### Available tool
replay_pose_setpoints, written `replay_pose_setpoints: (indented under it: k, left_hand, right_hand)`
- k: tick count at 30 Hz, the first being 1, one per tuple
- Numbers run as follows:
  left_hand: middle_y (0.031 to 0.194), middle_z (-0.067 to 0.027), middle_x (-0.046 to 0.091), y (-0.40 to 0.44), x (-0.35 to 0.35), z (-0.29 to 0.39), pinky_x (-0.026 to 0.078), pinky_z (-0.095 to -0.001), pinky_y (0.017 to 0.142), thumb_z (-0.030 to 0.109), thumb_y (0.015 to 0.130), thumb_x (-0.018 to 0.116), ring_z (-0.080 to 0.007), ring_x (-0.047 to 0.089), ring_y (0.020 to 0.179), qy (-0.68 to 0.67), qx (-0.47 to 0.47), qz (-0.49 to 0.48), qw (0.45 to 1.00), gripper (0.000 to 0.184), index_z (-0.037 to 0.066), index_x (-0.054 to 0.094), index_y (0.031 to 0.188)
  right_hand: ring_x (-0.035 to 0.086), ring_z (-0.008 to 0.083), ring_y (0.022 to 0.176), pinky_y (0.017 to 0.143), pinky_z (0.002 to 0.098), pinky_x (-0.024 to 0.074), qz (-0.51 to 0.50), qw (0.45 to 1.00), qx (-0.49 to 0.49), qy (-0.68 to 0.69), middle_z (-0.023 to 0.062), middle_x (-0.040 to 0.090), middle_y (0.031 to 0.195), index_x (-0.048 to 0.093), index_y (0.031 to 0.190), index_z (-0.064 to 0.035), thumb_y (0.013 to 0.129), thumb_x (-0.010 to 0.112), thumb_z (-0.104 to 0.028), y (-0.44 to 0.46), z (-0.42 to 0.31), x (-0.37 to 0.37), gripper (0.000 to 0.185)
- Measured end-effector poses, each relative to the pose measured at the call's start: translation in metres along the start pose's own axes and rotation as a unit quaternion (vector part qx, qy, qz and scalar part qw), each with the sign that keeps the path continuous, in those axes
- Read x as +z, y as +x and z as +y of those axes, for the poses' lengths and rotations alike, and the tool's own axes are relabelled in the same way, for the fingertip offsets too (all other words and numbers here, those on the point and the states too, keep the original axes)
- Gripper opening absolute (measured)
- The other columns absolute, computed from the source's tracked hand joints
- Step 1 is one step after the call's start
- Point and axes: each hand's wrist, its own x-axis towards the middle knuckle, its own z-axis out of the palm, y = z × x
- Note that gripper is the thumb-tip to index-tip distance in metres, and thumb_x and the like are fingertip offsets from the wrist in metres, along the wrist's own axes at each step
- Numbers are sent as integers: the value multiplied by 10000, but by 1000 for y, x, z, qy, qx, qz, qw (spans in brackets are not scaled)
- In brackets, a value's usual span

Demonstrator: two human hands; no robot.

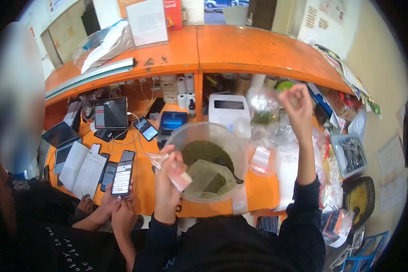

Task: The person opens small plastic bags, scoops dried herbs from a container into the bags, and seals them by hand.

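Note:
My left hand (170, 174) is closed on a small clear plastic bag (180, 180) at the near left rim of a large translucent tub (239, 147). Green-brown ground material (204, 152) lies in the tub, along with a cloudy plastic bag (201, 179) and a dark handle (238, 180) at its right side. Raised over the right part of the counter is my right hand (297, 102), its fingers curled together in a pinch; what they hold, if anything, is too small to make out. Just left of it, a clear bag with green contents (264, 109) stands beside a white device (229, 113).
On the left, a co-worker's hands hold a phone (122, 174) near an open notebook (84, 170) and a laptop (65, 140). An orange raised shelf (240, 47) runs across the back. A cutlery basket (349, 154) sits at the right.

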Motion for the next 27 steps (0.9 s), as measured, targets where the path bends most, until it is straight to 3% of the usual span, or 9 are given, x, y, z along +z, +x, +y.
replay_pose_setpoints:
  k: [1, 4, 7, 10, 13, 15, 19, 22, 27]
  left_hand:
    - [893, -85, 477, 2, -6, 1, 400, -227, 644, 54, 841, 505, -114, 456, 741, -46, -26, -8, 999, 308, 29, 440, 1141]
    - [915, -90, 482, 0, -1, 3, 413, -263, 695, 27, 828, 490, -145, 459, 787, -114, -52, 14, 992, 327, 16, 431, 1149]
    - [984, -119, 497, 0, -9, -1, 439, -310, 833, 22, 839, 461, -189, 496, 884, -99, -35, 18, 994, 330, 4, 415, 1166]
    - [1093, -169, 505, -2, -2, 0, 405, -352, 958, 49, 874, 454, -237, 511, 1022, -37, -10, 49, 998, 346, -1, 382, 1208]
    - [1208, -221, 474, -2, 10, -2, 355, -381, 1032, 90, 912, 450, -279, 478, 1148, 17, 23, 31, 999, 373, -3, 336, 1255]
    - [1298, -247, 419, 0, 15, -5, 334, -391, 1047, 152, 946, 435, -298, 421, 1228, 44, 41, -10, 998, 397, 0, 300, 1288]
    - [1339, -243, 386, -3, 30, -11, 311, -395, 1051, 221, 973, 383, -294, 361, 1277, 88, 85, -37, 992, 414, 11, 287, 1316]
    - [1336, -243, 388, -7, 27, -9, 313, -391, 1046, 233, 977, 373, -292, 356, 1280, 85, 106, -38, 990, 418, 13, 288, 1323]
    - [1309, -213, 435, -8, 20, -13, 379, -379, 999, 261, 984, 349, -270, 460, 1194, 37, 71, -19, 997, 424, 27, 302, 1334]
  right_hand:
    - [547, 103, 798, 719, 243, 460, 17, 998, -38, -45, 36, 551, 831, 454, 917, -52, 796, 628, 20, 11, 20, -13, 224]
    - [558, 126, 791, 705, 252, 463, 45, 983, -62, -169, 47, 559, 834, 487, 922, -36, 777, 638, 23, 28, 87, -37, 217]
    - [569, 148, 756, 692, 263, 463, -49, 938, -71, -337, 67, 573, 815, 521, 918, -24, 759, 649, 16, 17, 142, -51, 207]
    - [570, 156, 700, 656, 273, 463, -27, 877, -177, -445, 76, 582, 777, 567, 893, -15, 767, 637, 8, -3, 158, -41, 146]
    - [578, 146, 660, 625, 276, 466, -84, 967, 14, -239, 71, 601, 739, 609, 864, -17, 805, 618, -36, -15, 107, 9, 63]
    - [586, 117, 608, 585, 276, 467, -238, 955, 138, -107, 70, 628, 676, 637, 892, -45, 853, 609, -180, -38, 16, 63, 143]
    - [566, 206, 547, 542, 310, 437, -375, 924, 20, -67, 94, 604, 647, 647, 826, -63, 792, 677, -246, -82, -60, 129, 189]
    - [546, 247, 540, 522, 318, 421, -322, 945, 27, 41, 136, 574, 642, 644, 804, -43, 800, 662, -216, -88, -54, 145, 174]
    - [549, 291, 540, 512, 340, 418, -307, 951, 23, -7, 171, 556, 650, 615, 852, -27, 857, 585, -154, -87, -58, 147, 130]
